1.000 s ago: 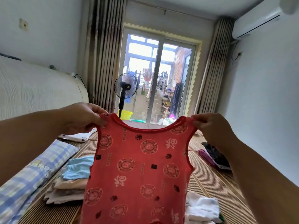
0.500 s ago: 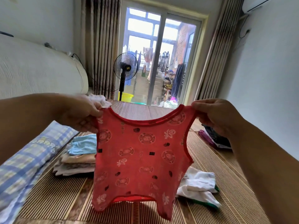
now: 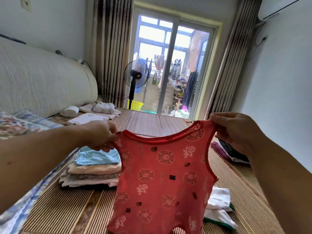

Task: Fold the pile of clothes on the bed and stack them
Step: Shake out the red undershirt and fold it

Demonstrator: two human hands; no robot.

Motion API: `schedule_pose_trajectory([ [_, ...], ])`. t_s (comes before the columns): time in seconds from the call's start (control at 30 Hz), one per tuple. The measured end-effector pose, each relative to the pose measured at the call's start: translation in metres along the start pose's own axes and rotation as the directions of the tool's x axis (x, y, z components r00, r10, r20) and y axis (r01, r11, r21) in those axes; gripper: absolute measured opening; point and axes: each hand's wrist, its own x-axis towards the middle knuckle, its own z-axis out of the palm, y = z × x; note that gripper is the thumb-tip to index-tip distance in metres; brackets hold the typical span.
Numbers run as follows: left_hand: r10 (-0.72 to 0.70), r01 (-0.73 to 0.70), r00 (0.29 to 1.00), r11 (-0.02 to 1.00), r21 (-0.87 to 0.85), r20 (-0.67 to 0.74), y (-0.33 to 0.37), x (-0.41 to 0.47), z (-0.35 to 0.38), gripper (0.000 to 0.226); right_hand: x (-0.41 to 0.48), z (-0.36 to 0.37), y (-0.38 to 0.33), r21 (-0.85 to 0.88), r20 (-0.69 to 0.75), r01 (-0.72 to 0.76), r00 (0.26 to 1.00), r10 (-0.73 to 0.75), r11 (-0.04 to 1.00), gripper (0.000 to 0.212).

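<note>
The red vest (image 3: 165,174) looks thin, light and soft: it sags between its 2 shoulder straps and hangs limp below them. I judge it will hold no crease until it is laid flat on the bed's mat (image 3: 67,208). The straps are the sensible holds (they keep the body spread and square). The left hand (image 3: 99,135) pinches one strap between thumb and fingers, and the right hand (image 3: 236,132) pinches the other the same way. The vest hangs in the air over the middle of the mat; whether its hem touches I cannot tell. It is coral red and sleeveless, with darker binding at the scooped neck and armholes and a print of pale round medallions, pale characters and small dark marks. A stack of folded clothes (image 3: 94,171) sits toward the mat's left edge, and loose white garments (image 3: 219,206) lie toward the right.
</note>
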Motion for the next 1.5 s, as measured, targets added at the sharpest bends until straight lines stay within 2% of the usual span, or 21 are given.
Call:
schedule_pose_trajectory([
  [0.1,0.086,-0.094,0.993,0.991,-0.096,-0.079,-0.004,0.002,0.003,0.012,0.002,-0.001,0.002,0.014,-0.011,-0.015,1.0,0.015,1.0,0.009],
  [0.17,0.115,-0.141,0.988,0.945,-0.295,-0.103,-0.005,0.002,0.005,0.014,0.002,-0.001,0.003,0.019,-0.007,-0.023,1.0,0.023,1.0,0.009],
  [0.23,0.086,-0.083,0.996,0.813,-0.576,-0.022,-0.005,0.003,0.005,0.02,0.002,-0.002,0.004,0.031,-0.005,-0.024,1.0,0.024,0.999,0.009],
  [0.27,0.078,-0.028,0.996,0.748,-0.663,0.046,-0.005,0.003,0.005,0.025,0.003,-0.003,0.004,0.03,-0.006,-0.021,1.0,0.022,0.999,0.011],
  [0.33,0.089,0.039,0.985,0.721,-0.692,0.147,-0.006,0.003,0.003,0.038,0.003,-0.003,0.005,0.021,0.002,-0.014,1.0,0.014,1.0,0.019],
  [0.37,0.095,0.038,0.983,0.723,-0.69,0.154,-0.005,0.004,0.003,0.04,0.003,-0.003,0.005,0.024,0.008,-0.011,1.0,0.011,1.0,0.022],
  [0.47,0.054,-0.027,0.998,0.658,-0.752,0.012,0.001,0.008,0.002,0.023,0.004,-0.004,0.005,0.011,0.008,0.0,1.0,0.0,1.0,0.026],
  [0.53,0.075,-0.161,0.985,0.737,-0.656,-0.158,0.005,0.008,0.001,0.014,0.004,-0.006,0.005,-0.051,0.006,0.031,1.0,-0.031,0.998,0.026],
  [0.63,0.24,-0.345,0.892,0.909,-0.234,-0.384,0.009,0.002,-0.002,0.009,0.003,-0.006,0.006,-0.186,-0.021,0.122,0.991,-0.128,0.975,0.015],
  [0.7,0.347,-0.375,0.815,0.926,0.034,-0.463,0.013,-0.001,-0.005,0.009,0.002,-0.005,0.007,-0.251,-0.038,0.178,0.98,-0.193,0.952,0.006],
  [0.73,0.367,-0.378,0.792,0.922,0.08,-0.489,0.015,-0.002,-0.006,0.011,0.002,-0.004,0.007,-0.254,-0.039,0.194,0.977,-0.21,0.948,0.007],
  [0.8,0.357,-0.4,0.787,0.916,0.024,-0.503,0.019,-0.003,-0.011,0.012,0.002,-0.003,0.007,-0.25,-0.05,0.207,0.973,-0.226,0.946,0.011],
  [0.9,0.333,-0.429,0.858,0.883,-0.189,-0.391,0.023,-0.011,-0.024,0.01,0.001,-0.002,0.0,-0.227,-0.076,0.208,0.97,-0.231,0.951,0.016],
  [1.0,0.395,-0.451,0.841,0.889,-0.076,-0.37,0.024,-0.019,-0.039,0.008,-0.005,-0.004,-0.009,-0.128,-0.031,0.189,0.98,-0.194,0.974,0.015],
  [1.07,0.377,-0.423,0.841,0.905,-0.039,-0.389,0.025,-0.023,-0.05,0.007,-0.008,-0.005,-0.015,-0.083,-0.013,0.17,0.985,-0.172,0.982,0.012],
  [1.17,0.3,-0.366,0.903,0.912,-0.184,-0.307,0.028,-0.032,-0.063,0.008,-0.012,-0.002,-0.02,-0.001,-0.019,0.155,0.988,-0.155,0.988,0.013],
  [1.23,0.295,-0.359,0.917,0.905,-0.229,-0.269,0.032,-0.036,-0.071,0.009,-0.012,-0.002,-0.024,0.026,-0.019,0.151,0.988,-0.151,0.988,0.014],
  [1.33,0.276,-0.335,0.927,0.914,-0.23,-0.253,0.035,-0.034,-0.079,0.007,-0.005,0.001,-0.022,0.012,-0.018,0.144,0.989,-0.144,0.99,0.013],
  [1.5,0.132,-0.168,0.971,0.969,-0.179,-0.198,0.029,-0.005,-0.07,0.007,0.022,0.018,0.008,-0.097,-0.016,0.092,0.995,-0.094,0.991,0.01],
])
